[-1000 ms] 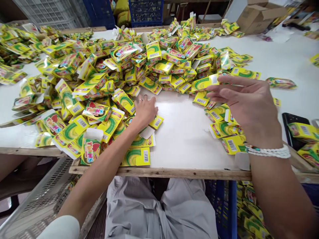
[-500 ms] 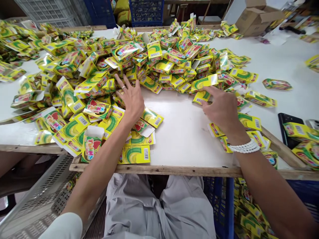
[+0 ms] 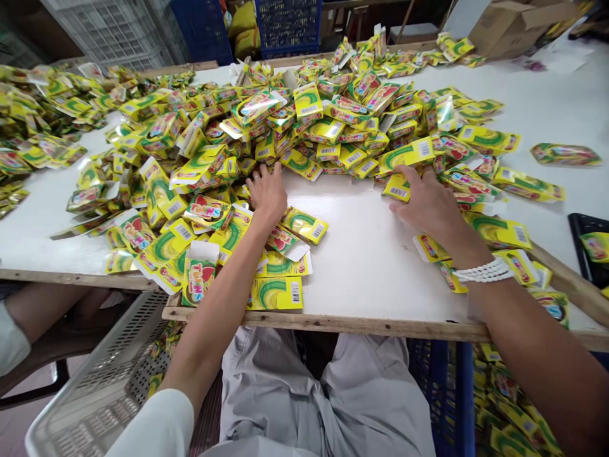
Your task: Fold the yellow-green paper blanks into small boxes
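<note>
Half a second on, my left hand (image 3: pixel 269 193) had drawn back from its splay, fingers half-curled at the edge of the heaped cartons (image 3: pixel 328 130) on the white table (image 3: pixel 352 254); my right hand (image 3: pixel 434 206) had thumb and forefinger parted by a small yellow carton (image 3: pixel 396 188), and I couldn't tell if either gripped anything

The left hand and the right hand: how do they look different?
The left hand wears a ring; I can't see one on the right hand.
The right hand has white beads at its wrist, but the left hand's wrist is bare.
A pale sleeve shows on the left hand's arm; none shows on the right hand's.
Both hands are bare and reach in among yellow-and-green boxes.
</note>
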